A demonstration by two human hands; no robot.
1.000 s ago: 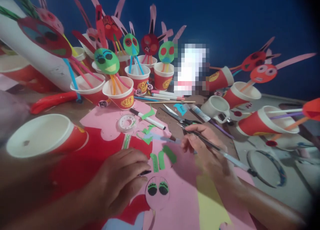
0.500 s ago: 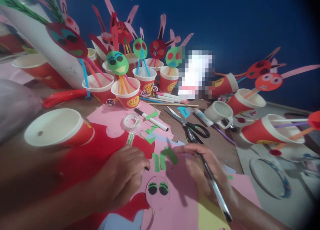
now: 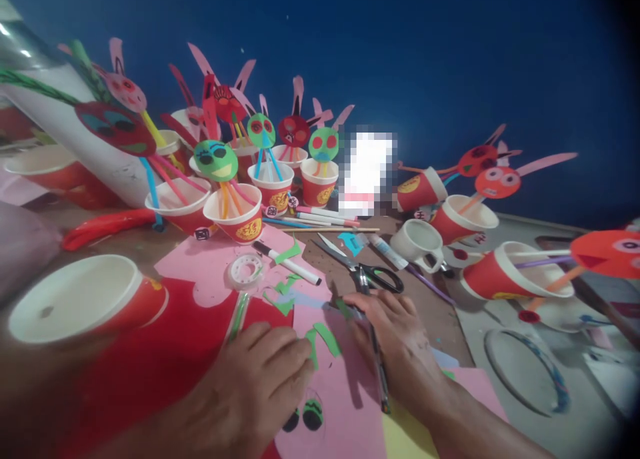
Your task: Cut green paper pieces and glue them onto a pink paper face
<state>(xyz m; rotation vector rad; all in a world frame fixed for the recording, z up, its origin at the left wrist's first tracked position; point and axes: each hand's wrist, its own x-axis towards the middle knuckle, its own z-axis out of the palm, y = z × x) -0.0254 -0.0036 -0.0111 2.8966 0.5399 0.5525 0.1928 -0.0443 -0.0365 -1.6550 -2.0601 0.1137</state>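
My left hand (image 3: pixel 267 369) is low on the pink paper (image 3: pixel 357 419), its fingers curled together; their undersides are hidden. It partly covers a pale round cutout (image 3: pixel 320 396) with black and green eyes (image 3: pixel 313 414). My right hand (image 3: pixel 400 336) holds a slim pen with a clear barrel (image 3: pixel 376 352), slanting down across the palm. At this hand's fingertips is a small green paper piece (image 3: pixel 343 307); whether it is pinched I cannot tell. Between the hands lie green paper strips (image 3: pixel 326 339). A clear, green-lined strip (image 3: pixel 239 316) is just beyond my left hand.
Scissors (image 3: pixel 357 266), a black-and-white marker (image 3: pixel 287 262) and a tape roll (image 3: pixel 246 271) lie ahead. Red paper cups (image 3: pixel 250 229) with paper-faced figures line the back. A mug (image 3: pixel 417 242) and a bangle (image 3: pixel 527 372) are on the right; a tipped cup (image 3: pixel 150 299) is left.
The view has tilted up and shifted right. My right hand has moved away from the round cutout, with one green piece now apart from the other strips. My left hand now covers part of the cutout.
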